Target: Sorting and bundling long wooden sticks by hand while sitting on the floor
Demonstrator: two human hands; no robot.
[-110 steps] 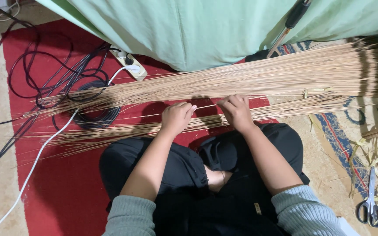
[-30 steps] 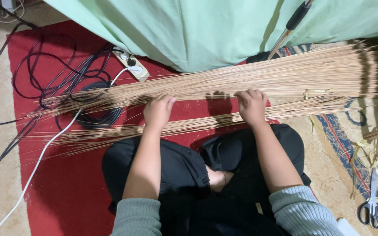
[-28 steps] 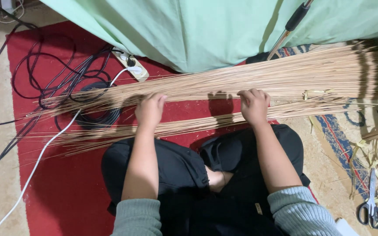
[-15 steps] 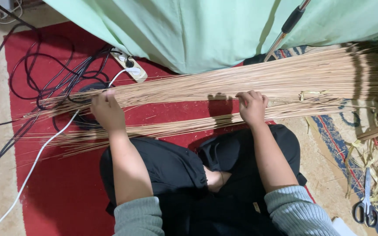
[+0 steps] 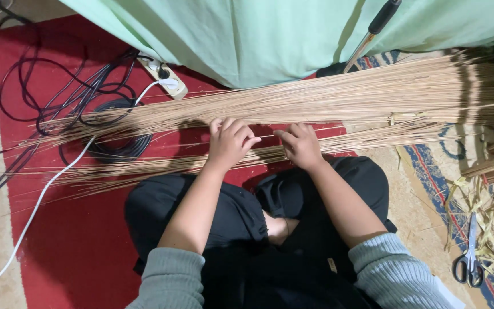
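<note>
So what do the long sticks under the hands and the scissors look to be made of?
Sticks: probably dried plant midribs or thin reed, judging by the matte tan colour and thin tapering tips. Scissors: shiny metal blades; dark handle loops, likely plastic.

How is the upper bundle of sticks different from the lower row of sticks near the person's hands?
The upper bundle of sticks is thick and dense; the lower row of sticks is thin and loosely spread. The upper bundle lies beyond the left hand and right hand; the lower row passes under them. Both are tan and taper leftward.
</note>
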